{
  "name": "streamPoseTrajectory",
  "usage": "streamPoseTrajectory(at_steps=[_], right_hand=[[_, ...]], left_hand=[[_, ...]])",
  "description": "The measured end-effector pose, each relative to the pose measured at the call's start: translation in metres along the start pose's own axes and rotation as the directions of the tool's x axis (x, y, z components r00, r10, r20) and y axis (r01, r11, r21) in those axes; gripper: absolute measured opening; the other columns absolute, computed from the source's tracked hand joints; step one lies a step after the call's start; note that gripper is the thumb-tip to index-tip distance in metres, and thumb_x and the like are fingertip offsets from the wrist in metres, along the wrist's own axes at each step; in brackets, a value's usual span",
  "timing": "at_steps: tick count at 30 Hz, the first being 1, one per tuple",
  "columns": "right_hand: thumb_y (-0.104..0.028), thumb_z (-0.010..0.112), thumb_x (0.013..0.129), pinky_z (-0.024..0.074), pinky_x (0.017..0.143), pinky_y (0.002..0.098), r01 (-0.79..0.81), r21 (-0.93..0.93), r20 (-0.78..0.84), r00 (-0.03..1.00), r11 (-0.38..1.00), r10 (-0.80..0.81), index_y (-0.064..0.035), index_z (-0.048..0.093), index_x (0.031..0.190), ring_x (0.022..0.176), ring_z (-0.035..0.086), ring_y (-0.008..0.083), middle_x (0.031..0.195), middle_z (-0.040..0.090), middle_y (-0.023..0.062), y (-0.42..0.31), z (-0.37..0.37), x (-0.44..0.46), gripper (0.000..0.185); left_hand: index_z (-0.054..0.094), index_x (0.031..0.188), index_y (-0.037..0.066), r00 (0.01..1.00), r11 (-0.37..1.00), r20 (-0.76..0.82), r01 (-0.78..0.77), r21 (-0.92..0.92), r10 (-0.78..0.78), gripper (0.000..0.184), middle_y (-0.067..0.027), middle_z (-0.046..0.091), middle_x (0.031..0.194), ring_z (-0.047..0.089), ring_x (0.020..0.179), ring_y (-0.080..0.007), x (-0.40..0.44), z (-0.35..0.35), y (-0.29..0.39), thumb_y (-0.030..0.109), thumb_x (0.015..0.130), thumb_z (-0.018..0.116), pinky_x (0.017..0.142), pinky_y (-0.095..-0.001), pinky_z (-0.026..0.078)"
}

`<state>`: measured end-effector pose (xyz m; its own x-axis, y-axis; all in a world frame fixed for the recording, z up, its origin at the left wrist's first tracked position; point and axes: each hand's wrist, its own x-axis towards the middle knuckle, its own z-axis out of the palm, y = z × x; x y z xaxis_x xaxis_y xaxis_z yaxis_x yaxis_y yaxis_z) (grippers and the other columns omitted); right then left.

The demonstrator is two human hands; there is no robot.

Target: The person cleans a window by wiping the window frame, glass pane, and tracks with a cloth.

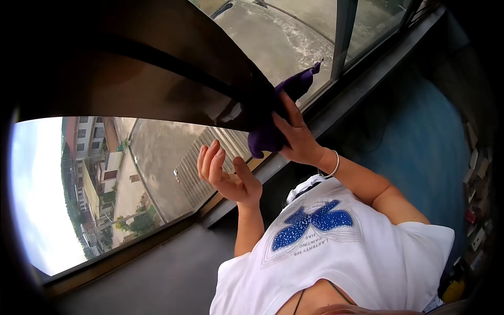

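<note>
At window (168, 152), crumpled cloth (264, 142), in right hand (299, 139)

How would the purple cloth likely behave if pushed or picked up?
The purple cloth would probably be floppy, bunching when pushed: it shows soft folds by the right hand. It is likely light for its size, as it looks like thin fabric. Breakage seems unlikely, with no rigid part visible.

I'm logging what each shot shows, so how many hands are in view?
2. The left hand is raised with nothing in it, in front of the window; the right hand holds a purple cloth at the dark panel.
</note>
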<state>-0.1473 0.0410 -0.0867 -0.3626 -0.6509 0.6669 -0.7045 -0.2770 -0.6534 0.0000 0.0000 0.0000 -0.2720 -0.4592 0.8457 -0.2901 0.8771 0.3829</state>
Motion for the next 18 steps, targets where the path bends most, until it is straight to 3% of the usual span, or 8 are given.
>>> streamPoseTrajectory(at_steps=[2, 3, 5, 7, 8, 11, 14, 18], right_hand=[[-0.017, 0.072, 0.072, 0.0281, 0.109, 0.0502, 0.072, -0.108, -0.057, 0.995, 0.992, -0.078, -0.0047, 0.056, 0.12, 0.135, 0.029, 0.0463, 0.148, 0.024, 0.028, 0.01, 0.001, 0.009, 0.053], [-0.017, 0.072, 0.072, 0.0281, 0.109, 0.0502, 0.072, -0.057, -0.098, 0.992, 0.996, -0.078, -0.0047, 0.056, 0.12, 0.135, 0.029, 0.0463, 0.148, 0.024, 0.028, -0.02, 0.036, 0.034, 0.053], [-0.026, 0.074, 0.072, 0.0287, 0.109, 0.0501, 0.229, -0.007, -0.209, 0.952, 0.973, -0.226, -0.0057, 0.057, 0.122, 0.135, 0.03, 0.0457, 0.148, 0.026, 0.0286, -0.036, 0.028, 0.076, 0.057], [-0.036, 0.074, 0.072, 0.0299, 0.108, 0.048, 0.399, -0.069, -0.344, 0.851, 0.914, -0.398, -0.0062, 0.057, 0.123, 0.134, 0.032, 0.0443, 0.146, 0.029, 0.0282, -0.062, 0.008, 0.136, 0.062], [-0.037, 0.074, 0.072, 0.03, 0.108, 0.0465, 0.449, -0.073, -0.417, 0.797, 0.89, -0.437, -0.0112, 0.058, 0.123, 0.134, 0.035, 0.0382, 0.145, 0.034, 0.0213, -0.078, 0.004, 0.162, 0.06], [-0.037, 0.074, 0.073, 0.0296, 0.109, 0.0456, 0.586, -0.214, -0.484, 0.632, 0.782, -0.605, -0.0148, 0.059, 0.121, 0.133, 0.036, 0.0336, 0.143, 0.037, 0.0157, -0.118, -0.015, 0.231, 0.055], [-0.037, 0.074, 0.073, 0.0293, 0.109, 0.0447, 0.66, -0.337, -0.45, 0.513, 0.671, -0.731, -0.0184, 0.061, 0.118, 0.132, 0.037, 0.0289, 0.142, 0.04, 0.0101, -0.143, -0.031, 0.275, 0.05], [-0.036, 0.073, 0.074, 0.0289, 0.11, 0.0434, 0.759, -0.473, -0.246, 0.375, 0.448, -0.894, -0.0231, 0.062, 0.115, 0.132, 0.039, 0.0227, 0.139, 0.045, 0.0026, -0.148, -0.036, 0.278, 0.044]], left_hand=[[0.048, 0.119, 0.003, 0.993, 0.996, 0.099, 0.049, 0.075, -0.056, 0.031, -0.0129, 0.054, 0.122, 0.045, 0.123, -0.0321, -0.01, 0.006, 0.004, 0.002, 0.088, 0.054, 0.108, -0.0461, 0.031], [0.048, 0.119, 0.003, 0.993, 0.993, 0.117, 0.002, 0.119, -0.016, 0.031, -0.0129, 0.054, 0.122, 0.045, 0.123, -0.0321, 0.005, -0.028, -0.02, 0.002, 0.088, 0.054, 0.108, -0.0461, 0.031], [0.048, 0.118, 0.002, 0.991, 0.995, 0.132, 0.012, 0.098, -0.025, 0.031, -0.0128, 0.055, 0.121, 0.045, 0.123, -0.0316, 0.003, -0.033, -0.024, 0.001, 0.087, 0.053, 0.107, -0.0463, 0.032], [0.048, 0.118, 0.002, 0.997, 0.996, 0.074, 0.026, 0.087, -0.032, 0.031, -0.0128, 0.055, 0.121, 0.046, 0.122, -0.031, -0.005, -0.024, -0.026, 0.001, 0.087, 0.053, 0.107, -0.0466, 0.032], [0.048, 0.118, 0.002, 0.998, 0.997, 0.062, 0.012, 0.075, -0.017, 0.031, -0.0129, 0.055, 0.121, 0.046, 0.121, -0.0308, -0.007, -0.026, -0.03, 0.002, 0.088, 0.053, 0.107, -0.0466, 0.032], [0.048, 0.118, 0.003, 1.0, 0.999, 0.012, -0.007, 0.052, 0.006, 0.029, -0.0133, 0.057, 0.118, 0.047, 0.12, -0.0301, -0.012, -0.026, -0.034, 0.006, 0.09, 0.054, 0.107, -0.0464, 0.032], [0.048, 0.118, 0.003, 1.0, 0.999, -0.008, 0.015, 0.036, -0.015, 0.029, -0.0135, 0.057, 0.118, 0.047, 0.12, -0.03, -0.026, -0.023, -0.036, 0.007, 0.09, 0.055, 0.106, -0.045, 0.034], [0.052, 0.114, 0.004, 0.995, 0.995, -0.057, 0.08, -0.064, -0.083, 0.029, -0.0127, 0.062, 0.115, 0.05, 0.117, -0.0319, -0.035, -0.015, -0.035, 0.002, 0.086, 0.057, 0.103, -0.0412, 0.035]])
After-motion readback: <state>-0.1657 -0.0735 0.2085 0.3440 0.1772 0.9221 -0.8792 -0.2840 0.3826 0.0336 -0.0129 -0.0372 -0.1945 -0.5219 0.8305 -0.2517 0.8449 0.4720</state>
